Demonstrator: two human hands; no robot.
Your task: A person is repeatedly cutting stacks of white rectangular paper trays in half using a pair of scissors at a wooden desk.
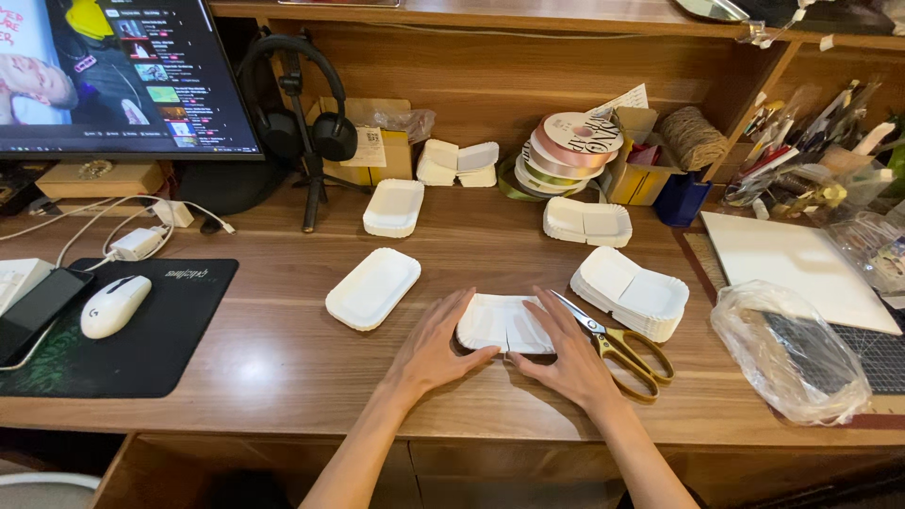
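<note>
A white paper tray, cut or folded across its middle (506,322), lies on the wooden desk (283,368) in front of me. My left hand (434,347) presses its left edge with flat, spread fingers. My right hand (566,353) rests on its right side, fingers flat over the paper. Neither hand grips anything. Yellow-handled scissors (622,347) lie just right of my right hand, blades pointing toward the tray.
Whole white trays (373,287) (394,207), stacks of halved trays (633,292) (586,221) (457,162), ribbon spools (566,151), a twine ball (693,137), a plastic bag (792,353), a white board (797,264), headphones on a stand (302,113), a monitor (123,75), a mouse (113,306) on a black pad.
</note>
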